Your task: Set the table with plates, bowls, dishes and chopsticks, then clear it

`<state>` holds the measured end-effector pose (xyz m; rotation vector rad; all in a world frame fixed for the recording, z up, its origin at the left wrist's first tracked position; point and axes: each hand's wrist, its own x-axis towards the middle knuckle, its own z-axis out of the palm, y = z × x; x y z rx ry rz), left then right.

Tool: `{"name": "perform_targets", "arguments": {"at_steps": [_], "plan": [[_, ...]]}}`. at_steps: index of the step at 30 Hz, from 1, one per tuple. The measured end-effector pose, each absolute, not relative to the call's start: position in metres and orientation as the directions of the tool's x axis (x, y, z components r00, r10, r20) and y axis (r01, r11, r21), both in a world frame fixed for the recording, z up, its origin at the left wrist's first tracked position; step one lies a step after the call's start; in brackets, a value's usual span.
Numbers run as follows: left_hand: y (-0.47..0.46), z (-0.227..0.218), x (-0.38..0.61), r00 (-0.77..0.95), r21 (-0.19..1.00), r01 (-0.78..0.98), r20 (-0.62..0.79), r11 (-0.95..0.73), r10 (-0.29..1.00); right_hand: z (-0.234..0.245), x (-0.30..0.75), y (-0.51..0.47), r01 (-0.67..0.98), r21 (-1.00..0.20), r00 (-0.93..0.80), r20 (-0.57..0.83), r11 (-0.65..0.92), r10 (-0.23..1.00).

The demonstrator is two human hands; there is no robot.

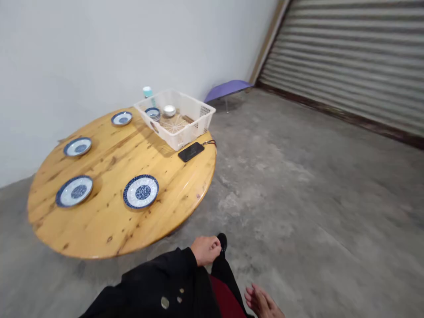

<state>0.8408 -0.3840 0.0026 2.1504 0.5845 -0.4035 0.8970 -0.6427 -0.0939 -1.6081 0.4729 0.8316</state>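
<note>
In the head view, my left hand [206, 250] hangs in front of my body, off the near edge of the round wooden table [99, 238]. Its fingers are loosely curled in, and nothing shows in them. Lower and to the right is my right hand [264, 304], away from the table, with its fingers slightly bent and apart and no object in it. Nearest to my left hand on the tabletop is a blue-rimmed plate [141, 191]. Further such plates lie to its left and behind: one plate [74, 191], another [77, 146] and one at the back [121, 118].
A white plastic basket [195, 130] on the table's right holds stacked blue-rimmed bowls [153, 113] and small white dishes [169, 110]. Beside it lies a black phone [191, 152]. A bottle with a white cap [147, 91] stands behind. An open purple umbrella [228, 88] rests near the roller shutter [351, 57].
</note>
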Motion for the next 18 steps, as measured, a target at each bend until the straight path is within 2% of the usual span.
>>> {"name": "perform_targets", "arguments": {"at_steps": [7, 13, 18], "plan": [[-0.387, 0.023, 0.929, 0.717, 0.689, 0.653, -0.432, -0.313, 0.547, -0.082, 1.075, -0.624, -0.59, -0.754, 0.666, -0.657, -0.29, 0.353], [-0.402, 0.018, 0.969, 0.663, 0.676, 0.691, -0.45, -0.256, 0.599, -0.077, 1.177, -0.592, -0.566, -0.735, 0.609, -0.678, -0.372, 0.413], [-0.381, 0.02, 0.972, 0.518, 0.616, 0.771, -0.458, -0.161, 0.723, -0.072, 1.198, -0.526, -0.538, -0.707, 0.508, -0.706, -0.458, 0.493]]}}
